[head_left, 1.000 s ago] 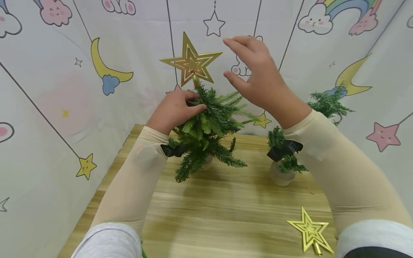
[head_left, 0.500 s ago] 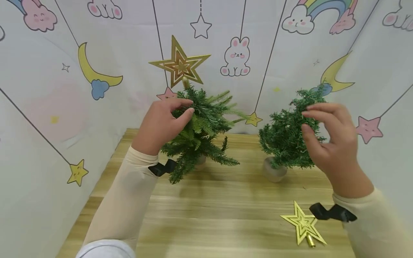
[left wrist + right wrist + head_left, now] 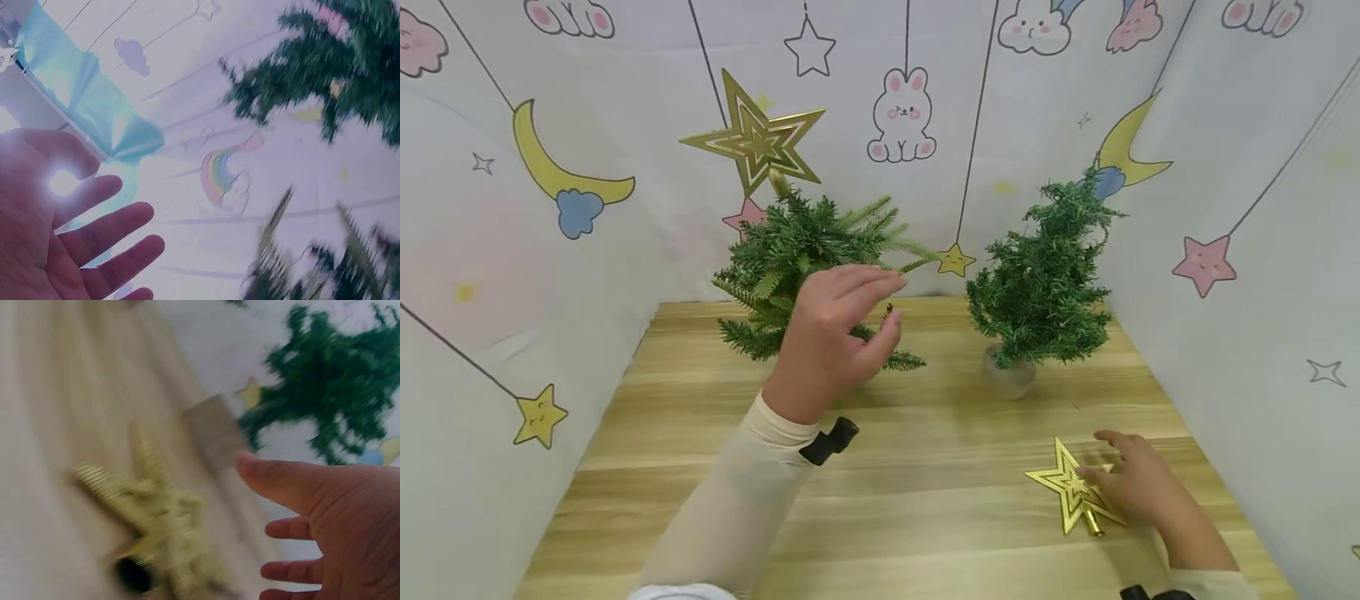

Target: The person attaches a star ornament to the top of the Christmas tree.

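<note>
A gold star topper (image 3: pixel 758 142) stands tilted on the tip of the left small Christmas tree (image 3: pixel 805 229). My left hand (image 3: pixel 835 342) hovers before that tree and hides its base; its fingers are spread with nothing between them, as the left wrist view also shows. At the right a second gold star topper (image 3: pixel 1063 482) lies flat on the table, its hollow tube toward me. Over this star's right side reaches my right hand (image 3: pixel 1142 487), fingers loosely extended. The right wrist view shows the hand (image 3: pixel 356 519) apart from the blurred star (image 3: pixel 150 509).
A second small Christmas tree (image 3: pixel 1041 283) on a round pale base (image 3: pixel 1009 375) stands at the back right, without a topper. The wooden table (image 3: pixel 925 492) is bordered by cartoon-printed cloth walls (image 3: pixel 1262 333) at the back and both sides.
My right hand has gone from beside the left tree's star, past the right tree, down to the star on the table. The left hand has left the tree's top and come lower and rightward.
</note>
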